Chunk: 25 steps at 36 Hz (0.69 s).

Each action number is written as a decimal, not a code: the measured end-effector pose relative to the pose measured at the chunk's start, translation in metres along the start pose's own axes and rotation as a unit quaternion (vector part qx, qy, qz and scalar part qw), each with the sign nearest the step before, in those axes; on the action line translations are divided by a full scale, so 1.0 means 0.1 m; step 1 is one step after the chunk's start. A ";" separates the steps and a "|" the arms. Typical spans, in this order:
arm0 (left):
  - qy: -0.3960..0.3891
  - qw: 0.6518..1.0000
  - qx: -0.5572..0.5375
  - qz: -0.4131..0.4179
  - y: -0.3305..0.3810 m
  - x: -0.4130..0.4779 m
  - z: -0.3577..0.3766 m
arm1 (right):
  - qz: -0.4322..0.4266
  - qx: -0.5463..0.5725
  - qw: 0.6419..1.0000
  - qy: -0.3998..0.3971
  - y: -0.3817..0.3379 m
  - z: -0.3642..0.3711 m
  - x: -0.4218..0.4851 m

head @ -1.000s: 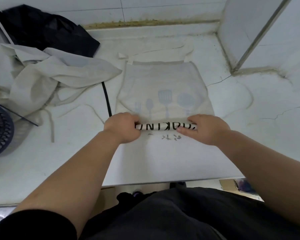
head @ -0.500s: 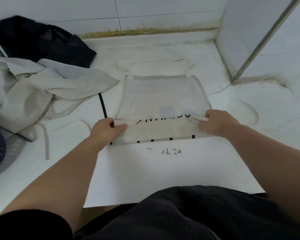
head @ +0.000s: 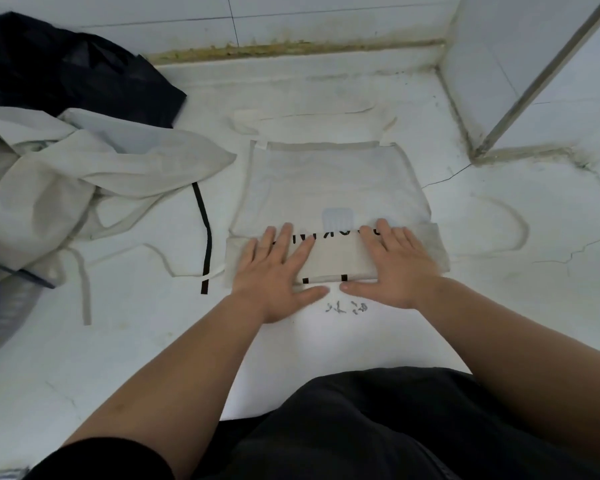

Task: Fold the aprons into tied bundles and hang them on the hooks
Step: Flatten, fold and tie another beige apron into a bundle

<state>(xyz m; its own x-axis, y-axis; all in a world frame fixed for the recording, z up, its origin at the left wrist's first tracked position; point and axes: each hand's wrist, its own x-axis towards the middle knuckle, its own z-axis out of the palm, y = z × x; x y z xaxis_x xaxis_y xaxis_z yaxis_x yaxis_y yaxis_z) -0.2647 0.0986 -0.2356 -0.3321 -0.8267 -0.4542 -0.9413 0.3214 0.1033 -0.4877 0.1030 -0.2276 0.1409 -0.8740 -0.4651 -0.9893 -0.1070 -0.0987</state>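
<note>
Currently, my left hand (head: 274, 268) and right hand (head: 395, 265) press flat, fingers straight, on the apron's (head: 329, 181) folded band on the counter (head: 136, 341).

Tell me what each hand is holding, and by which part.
Nothing is gripped. The left hand and right hand lie flat, pressing down on the folded near edge of the apron, one on either side of its middle.

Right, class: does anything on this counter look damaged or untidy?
Yes. The counter has thin cracks right of the flat apron, the seam along the back wall is stained yellow-brown, and more aprons lie crumpled at the left.
</note>
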 end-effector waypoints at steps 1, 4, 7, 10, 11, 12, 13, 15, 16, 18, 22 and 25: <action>0.002 1.000 0.001 -0.005 -0.04 0.01 -0.01 | 0.006 0.014 1.000 0.003 0.03 0.00 0.00; 0.003 1.000 -0.016 0.007 -0.14 0.01 -0.04 | 0.005 0.024 0.999 0.031 0.03 0.00 -0.01; 0.006 0.999 -0.047 0.020 -0.16 0.01 -0.14 | -0.002 -0.007 0.998 0.062 0.02 -0.05 -0.02; -0.002 0.998 -0.062 0.019 -0.18 0.15 -0.41 | -0.007 -0.001 0.996 0.086 0.05 -0.20 0.04; -0.006 0.997 -0.077 0.013 -0.19 0.21 -0.53 | -0.002 0.011 0.996 0.086 0.06 -0.29 0.08; -0.014 0.995 -0.096 0.002 -0.22 0.27 -0.62 | 0.008 0.022 0.997 0.076 0.07 -0.39 0.11; -0.028 0.992 -0.122 -0.006 -0.24 0.31 -0.71 | 0.019 0.036 0.998 0.055 0.08 -0.50 0.16; -0.079 0.983 -0.163 -0.023 -0.29 0.38 -0.83 | 0.022 0.063 0.998 0.006 0.10 -0.67 0.25; -0.105 0.979 -0.174 -0.029 -0.32 0.42 -0.88 | 0.014 0.072 0.997 -0.011 0.12 -0.72 0.29; -0.151 0.975 -0.162 -0.027 -0.37 0.48 -0.98 | -0.003 0.096 0.994 -0.044 0.17 -0.81 0.34; -0.198 0.970 -0.137 -0.036 -0.47 0.64 -1.08 | -0.009 0.093 0.989 -0.119 0.24 -0.98 0.44; -0.140 0.976 -0.161 -0.041 -0.52 0.73 -1.04 | 0.012 0.046 0.996 -0.080 0.27 -1.04 0.55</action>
<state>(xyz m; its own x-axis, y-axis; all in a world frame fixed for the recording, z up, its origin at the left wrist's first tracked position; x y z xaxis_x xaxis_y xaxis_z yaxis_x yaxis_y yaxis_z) -0.2464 -0.0261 -0.1818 -0.2678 -0.6709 -0.6915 -0.9491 0.0600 0.3093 -0.5102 0.0028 -0.1649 0.1280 -0.7883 -0.6018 -0.9862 -0.0367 -0.1617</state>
